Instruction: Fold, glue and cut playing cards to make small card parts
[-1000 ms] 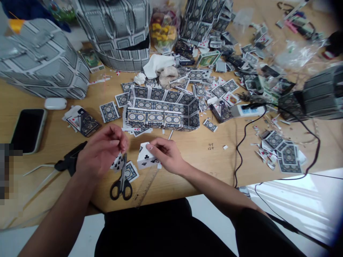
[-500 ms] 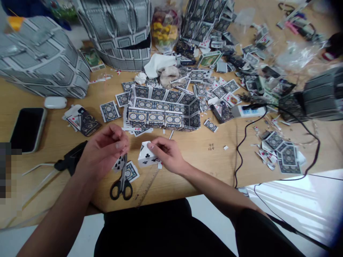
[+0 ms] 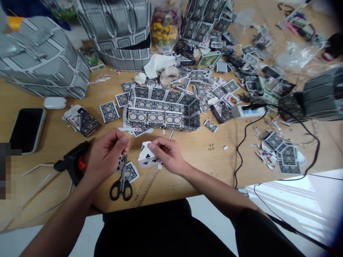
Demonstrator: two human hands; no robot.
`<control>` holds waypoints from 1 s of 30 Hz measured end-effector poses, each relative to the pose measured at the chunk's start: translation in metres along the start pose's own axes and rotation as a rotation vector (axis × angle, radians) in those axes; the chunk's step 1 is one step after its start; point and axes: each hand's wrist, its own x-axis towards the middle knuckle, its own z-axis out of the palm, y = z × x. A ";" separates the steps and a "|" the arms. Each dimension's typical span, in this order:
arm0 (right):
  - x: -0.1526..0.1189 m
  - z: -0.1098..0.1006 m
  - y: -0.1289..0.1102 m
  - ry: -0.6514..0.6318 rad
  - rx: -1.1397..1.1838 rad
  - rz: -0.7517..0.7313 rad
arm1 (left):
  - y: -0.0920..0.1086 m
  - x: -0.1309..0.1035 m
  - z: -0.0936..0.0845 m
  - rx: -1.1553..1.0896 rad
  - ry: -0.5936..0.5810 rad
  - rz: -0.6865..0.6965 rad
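Wooden work surface (image 3: 198,153) bears cut playing cards, tools and woven pieces, seen with twelve o'clock directly ahead of the person. Nearest, a pair of scissors (image 3: 123,180) points toward twelve, with a clear ruler (image 3: 146,187) at three o'clock from it, slanting from seven to one. Beyond them, the right hand (image 3: 170,155) keeps its grip closed, thumb over fingers, on a folded card piece (image 3: 147,157) that juts out toward nine. The piece's long axis runs roughly nine to three; its far right end is hidden by the fingers. From the left hand (image 3: 108,153), it lies at about three o'clock, a short gap away, so the right is nearer. The left grip is drawn together at thumb and fingers; whether it holds anything cannot be told. A glue gun (image 3: 73,162) sits at nine o'clock beside it. Farther off, at one o'clock from the piece, stands an open card box (image 3: 164,119), its length nearly nine to three. Woven bags (image 3: 115,35) rise at eleven.
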 end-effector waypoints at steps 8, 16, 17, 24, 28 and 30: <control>0.000 0.001 -0.005 -0.021 -0.001 0.012 | -0.005 0.000 0.007 0.300 0.025 0.096; -0.001 -0.001 -0.003 -0.020 -0.017 0.008 | -0.002 -0.002 0.002 0.289 -0.007 0.092; -0.001 -0.001 -0.003 -0.019 -0.021 0.010 | -0.001 -0.002 0.002 0.299 -0.011 0.100; 0.000 -0.001 -0.001 -0.026 -0.031 0.018 | -0.004 0.002 0.004 0.326 -0.035 0.285; -0.001 -0.001 -0.003 -0.049 -0.045 0.021 | -0.005 0.004 0.001 0.305 -0.135 0.355; -0.001 -0.002 -0.004 -0.071 -0.056 0.021 | -0.005 0.004 0.000 0.319 -0.171 0.337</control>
